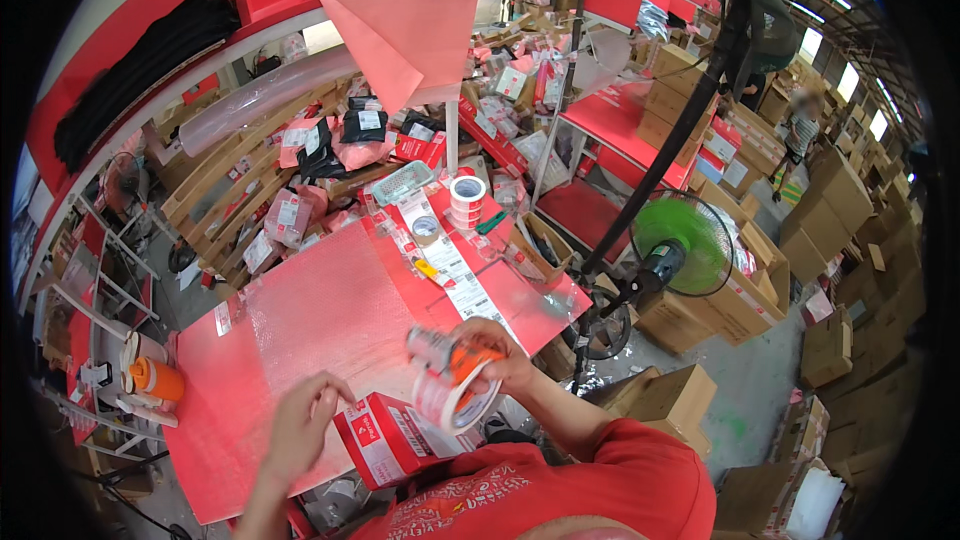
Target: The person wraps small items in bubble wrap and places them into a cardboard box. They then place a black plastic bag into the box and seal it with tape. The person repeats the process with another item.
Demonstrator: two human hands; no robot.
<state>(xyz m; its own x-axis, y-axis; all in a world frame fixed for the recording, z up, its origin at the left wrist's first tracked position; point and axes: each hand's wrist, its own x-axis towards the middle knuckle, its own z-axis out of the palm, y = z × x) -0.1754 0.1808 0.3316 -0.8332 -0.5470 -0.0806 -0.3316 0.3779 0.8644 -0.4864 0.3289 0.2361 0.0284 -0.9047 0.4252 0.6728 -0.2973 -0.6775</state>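
My right hand (499,356) grips an orange-handled tape gun (474,366) loaded with a wide roll of printed packing tape (457,406). Beneath the roll, a red cardboard box (382,439) sits at the near edge of the red worktable (217,427), close to my body. Printed tape runs over its end, and a white label is on its upper face. My left hand (304,420) hovers beside the box's left end, fingers partly bent and nothing visible in them. Whether its fingertips touch the box cannot be made out.
Along the table's far side lie a strip of labels (454,270), a yellow cutter (426,268), a tape roll (426,229), stacked tape rolls (466,202) and a green basket (403,181). A pedestal fan (664,259) stands right. An orange jug (157,379) is left; parcels (364,124) are piled beyond.
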